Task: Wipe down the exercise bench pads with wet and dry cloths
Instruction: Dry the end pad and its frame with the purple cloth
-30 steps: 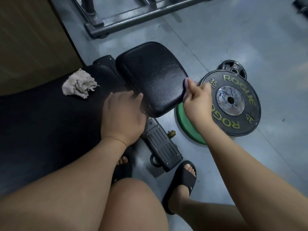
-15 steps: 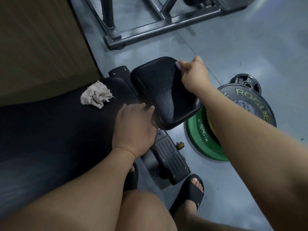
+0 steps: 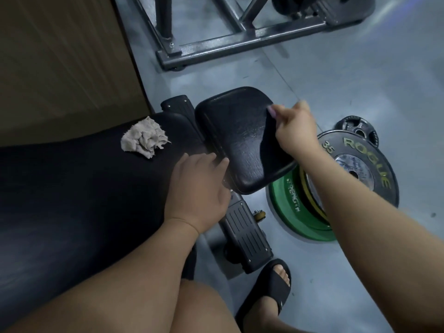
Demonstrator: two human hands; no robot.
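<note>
1. Evidently wiping, the right hand pinches a pale purple cloth against the far edge of the small pad.
2. Left hand lies flat, fingers straight, on the bench, likely for support.
3. A crumpled beige cloth waits on the bench, probably for drying.

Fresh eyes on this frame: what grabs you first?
The right hand pinching a pinkish cloth on the small seat pad, centre frame. Then the crumpled beige rag on the long bench pad at left, and the Rogue plate stacked over a green plate on the floor at right.
</note>
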